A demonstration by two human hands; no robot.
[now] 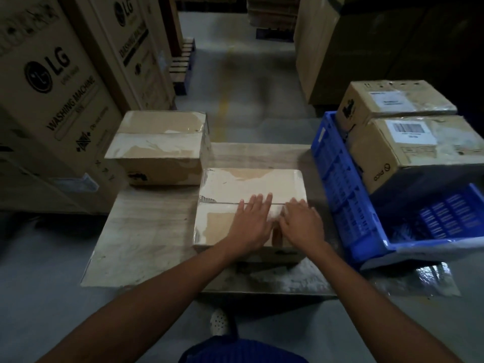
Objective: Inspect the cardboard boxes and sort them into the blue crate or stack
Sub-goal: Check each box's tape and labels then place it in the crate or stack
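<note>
A taped cardboard box [235, 187] lies on the low table [141, 239] in front of me. My left hand [252, 221] rests flat on its top, fingers straight across the centre seam. My right hand [301, 222] lies flat beside it on the box's right part. A second taped box [157, 142] sits at the table's far left. To the right, the blue crate [337, 179] holds two labelled boxes: one with a barcode label [408, 148] and one behind it [387, 100].
Tall washing machine cartons [52, 100] stand along the left. More big cartons [327, 48] rise at the right rear, with a floor aisle [235, 74] between. The crate's near half [445, 218] shows bare blue mesh. My shoe [219, 322] is under the table's edge.
</note>
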